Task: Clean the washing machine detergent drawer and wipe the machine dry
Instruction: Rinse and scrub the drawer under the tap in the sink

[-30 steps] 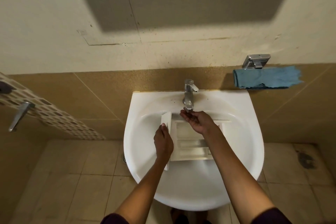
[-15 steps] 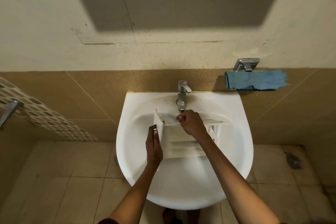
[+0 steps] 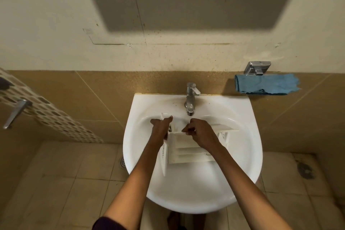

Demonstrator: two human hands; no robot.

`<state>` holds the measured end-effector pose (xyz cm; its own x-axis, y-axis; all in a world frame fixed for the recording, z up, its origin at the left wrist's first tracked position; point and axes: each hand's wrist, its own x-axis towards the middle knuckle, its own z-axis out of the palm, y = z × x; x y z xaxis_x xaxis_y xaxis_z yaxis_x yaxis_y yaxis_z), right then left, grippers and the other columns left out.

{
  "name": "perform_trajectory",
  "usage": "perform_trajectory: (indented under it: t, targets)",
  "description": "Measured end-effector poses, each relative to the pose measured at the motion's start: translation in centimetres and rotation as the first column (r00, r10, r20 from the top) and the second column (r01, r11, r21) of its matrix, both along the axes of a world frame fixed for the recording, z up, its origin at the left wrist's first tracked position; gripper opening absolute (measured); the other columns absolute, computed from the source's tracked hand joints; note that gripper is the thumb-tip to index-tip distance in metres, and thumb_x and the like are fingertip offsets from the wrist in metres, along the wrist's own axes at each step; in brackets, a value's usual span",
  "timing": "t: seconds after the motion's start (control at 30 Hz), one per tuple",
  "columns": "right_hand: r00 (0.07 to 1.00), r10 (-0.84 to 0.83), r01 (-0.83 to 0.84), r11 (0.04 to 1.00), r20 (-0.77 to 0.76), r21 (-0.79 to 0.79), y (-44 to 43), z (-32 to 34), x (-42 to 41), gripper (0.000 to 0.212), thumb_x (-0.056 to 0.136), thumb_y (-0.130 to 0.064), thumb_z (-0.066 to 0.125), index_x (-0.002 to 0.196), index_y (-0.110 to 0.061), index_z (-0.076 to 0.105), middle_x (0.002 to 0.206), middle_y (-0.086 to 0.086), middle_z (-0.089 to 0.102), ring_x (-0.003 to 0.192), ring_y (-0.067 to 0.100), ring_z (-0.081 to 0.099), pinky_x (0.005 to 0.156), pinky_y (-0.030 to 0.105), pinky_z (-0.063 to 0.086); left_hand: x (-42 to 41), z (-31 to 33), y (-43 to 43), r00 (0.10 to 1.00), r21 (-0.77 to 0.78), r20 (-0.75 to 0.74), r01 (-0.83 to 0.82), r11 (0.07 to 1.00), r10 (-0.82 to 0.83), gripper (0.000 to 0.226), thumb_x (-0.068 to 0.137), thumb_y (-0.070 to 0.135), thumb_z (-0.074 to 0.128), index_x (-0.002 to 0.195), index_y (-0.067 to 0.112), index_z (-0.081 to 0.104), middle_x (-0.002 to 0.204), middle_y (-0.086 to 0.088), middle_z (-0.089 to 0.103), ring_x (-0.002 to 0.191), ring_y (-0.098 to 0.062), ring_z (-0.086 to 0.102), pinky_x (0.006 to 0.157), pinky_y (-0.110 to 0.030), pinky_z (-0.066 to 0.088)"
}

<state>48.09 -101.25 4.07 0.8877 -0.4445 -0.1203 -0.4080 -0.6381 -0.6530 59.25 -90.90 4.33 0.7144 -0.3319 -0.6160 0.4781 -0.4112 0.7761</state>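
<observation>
The white plastic detergent drawer (image 3: 186,153) lies in the white ceramic sink (image 3: 186,194) below the chrome tap (image 3: 190,101); left hand (image 3: 161,129) grasps its front panel, right hand (image 3: 200,133) fingers pinch its rim. Rinsing looks midway; blue cloth (image 3: 265,84) hangs unused, machine wiping not yet done

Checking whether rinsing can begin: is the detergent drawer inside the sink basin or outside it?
Inside: the detergent drawer lies within the sink bowl, just below the tap.

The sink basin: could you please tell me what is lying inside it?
The white detergent drawer, below the tap, gripped by the left hand and the right hand. The bottom of the basin beneath it is covered.
</observation>
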Motion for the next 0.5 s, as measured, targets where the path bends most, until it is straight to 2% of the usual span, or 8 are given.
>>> perform_trajectory:
  t: [0.1,0.2,0.27,0.37,0.43,0.5]
  targets:
    - [0.998,0.045,-0.045,0.999,0.046,-0.005,0.1,-0.2,-0.4,0.024,0.087,-0.001,0.059,0.102,-0.012,0.073,0.091,0.008,0.062,0.091,0.025,0.06,0.069,0.021,0.041,-0.2,0.2,0.0,0.994,0.025,0.089,0.065,0.998,-0.067,0.054,0.098,0.028,0.045,0.144,0.012,0.023,0.137,-0.017,0.045,0.116,-0.031,0.051,0.087,-0.033,0.041]
    - [0.97,0.24,-0.232,0.953,0.019,-0.193,0.8,-0.9,-0.5,0.034,0.092,-0.009,0.053,0.121,-0.024,0.063,0.115,0.001,0.059,0.102,0.022,0.052,0.079,0.026,0.035,-0.8,0.3,0.2,0.984,-0.02,0.152,0.092,0.996,-0.088,0.047,0.101,0.023,0.036,0.146,0.015,0.024,0.135,-0.012,0.046,0.107,-0.026,0.051,0.087,-0.029,0.038]
    - [0.965,0.262,-0.251,0.92,-0.004,-0.302,1.2,-1.2,-0.4,0.035,0.095,-0.017,0.05,0.125,-0.031,0.059,0.124,-0.005,0.057,0.108,0.022,0.049,0.08,0.028,0.031,-0.9,0.6,0.4,0.985,-0.041,0.155,0.088,0.995,-0.081,0.045,0.101,0.017,0.034,0.145,0.017,0.024,0.124,-0.007,0.047,0.102,-0.024,0.051,0.084,-0.027,0.039]
    - [0.992,0.121,-0.109,0.952,0.025,-0.287,1.3,-1.8,-1.0,0.029,0.092,-0.033,0.054,0.12,-0.032,0.063,0.123,-0.005,0.061,0.112,0.022,0.053,0.085,0.033,0.037,-0.9,0.8,0.2,0.988,-0.014,0.146,0.047,0.999,-0.044,0.044,0.099,0.013,0.032,0.143,0.018,0.027,0.113,-0.012,0.052,0.084,-0.019,0.054,0.071,-0.027,0.046]
    - [1.0,-0.016,0.018,0.968,0.01,-0.25,1.0,-2.2,-1.5,0.042,0.085,-0.052,0.057,0.119,-0.029,0.064,0.121,-0.002,0.063,0.114,0.021,0.055,0.092,0.034,0.039,-1.4,0.5,0.1,0.98,0.055,0.194,0.021,0.998,-0.031,0.044,0.099,0.015,0.03,0.143,0.018,0.027,0.125,-0.014,0.053,0.1,-0.028,0.056,0.086,-0.037,0.048]
    - [0.996,-0.062,0.038,0.952,-0.07,-0.305,1.1,-2.2,-1.9,0.062,0.079,-0.068,0.046,0.124,-0.028,0.06,0.126,-0.001,0.061,0.118,0.019,0.055,0.098,0.036,0.037,-2.1,0.1,0.4,0.952,0.128,0.299,0.02,0.992,-0.058,0.044,0.1,0.016,0.03,0.143,0.017,0.029,0.13,-0.014,0.053,0.11,-0.033,0.055,0.098,-0.041,0.044]
